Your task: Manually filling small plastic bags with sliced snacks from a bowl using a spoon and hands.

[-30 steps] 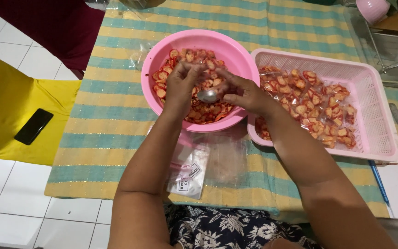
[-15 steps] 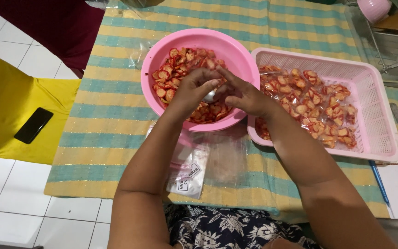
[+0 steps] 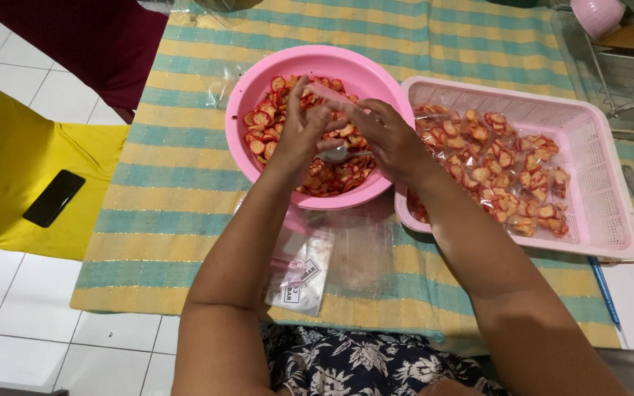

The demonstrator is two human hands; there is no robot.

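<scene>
We look down on a mat (image 3: 185, 183) striped in yellow, teal and cream, spread over a white tiled floor (image 3: 16, 330). On the mat a round pink bowl (image 3: 258, 81) of red-edged chips sits just beside a rectangular pink basket (image 3: 596, 183) holding bagged chips, the two touching. Clear plastic bags (image 3: 317, 271) lie in front of the bowl. A blue pen (image 3: 605, 290) lies by the basket. On a yellow cushion (image 3: 9, 161) beside the mat rests a black phone (image 3: 53, 198).
</scene>
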